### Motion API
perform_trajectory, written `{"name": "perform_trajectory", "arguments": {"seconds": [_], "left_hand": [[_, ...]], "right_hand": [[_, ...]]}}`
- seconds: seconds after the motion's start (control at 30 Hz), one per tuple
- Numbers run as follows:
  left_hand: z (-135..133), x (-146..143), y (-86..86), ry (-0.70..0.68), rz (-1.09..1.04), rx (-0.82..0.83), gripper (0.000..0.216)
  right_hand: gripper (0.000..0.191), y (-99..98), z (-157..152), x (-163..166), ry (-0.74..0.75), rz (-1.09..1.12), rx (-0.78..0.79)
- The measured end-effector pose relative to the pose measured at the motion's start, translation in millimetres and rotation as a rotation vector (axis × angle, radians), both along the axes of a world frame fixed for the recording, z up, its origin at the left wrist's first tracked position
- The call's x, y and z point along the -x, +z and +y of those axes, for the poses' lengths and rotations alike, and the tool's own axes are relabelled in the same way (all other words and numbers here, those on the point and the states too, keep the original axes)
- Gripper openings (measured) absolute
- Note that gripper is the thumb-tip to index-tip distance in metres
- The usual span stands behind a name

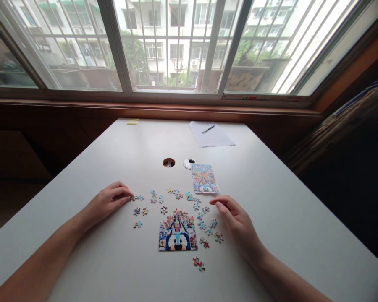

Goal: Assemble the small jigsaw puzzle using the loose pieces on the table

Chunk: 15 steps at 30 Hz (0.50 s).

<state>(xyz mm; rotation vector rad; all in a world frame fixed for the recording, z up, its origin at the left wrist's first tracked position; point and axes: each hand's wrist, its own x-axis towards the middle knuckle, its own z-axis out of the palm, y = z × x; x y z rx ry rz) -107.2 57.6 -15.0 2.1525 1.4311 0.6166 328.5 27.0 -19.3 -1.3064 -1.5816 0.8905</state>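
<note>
A partly joined jigsaw puzzle [178, 232] with a blue cartoon face lies near the front of the white table [113, 260]. Loose puzzle pieces [164, 199] are scattered around it. My left hand [108, 202] rests on the table to the left, fingers curled, fingertips touching a loose piece [132, 198]. My right hand [236, 222] lies to the right of the puzzle, fingers curled together near several loose pieces [208, 226]; I cannot see anything in it. A printed reference picture [204, 178] lies beyond the pieces.
A sheet of paper [211, 134] with a pen [208, 128] lies at the table's far side. A round cable hole [169, 162] and its white cap [189, 163] sit mid-table. A yellow note [132, 122] lies far left. Windows stand behind; a dark seat is at the right.
</note>
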Motion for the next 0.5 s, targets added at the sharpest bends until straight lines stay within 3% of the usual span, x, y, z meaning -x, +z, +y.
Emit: {"name": "perform_trajectory", "arguments": {"seconds": [0.5], "left_hand": [[-3.6,-5.4,6.0,0.015,-0.017,0.020,0.031]], "right_hand": [[0.024,0.3,-0.4,-0.4,-0.001,0.001,-0.002]]}}
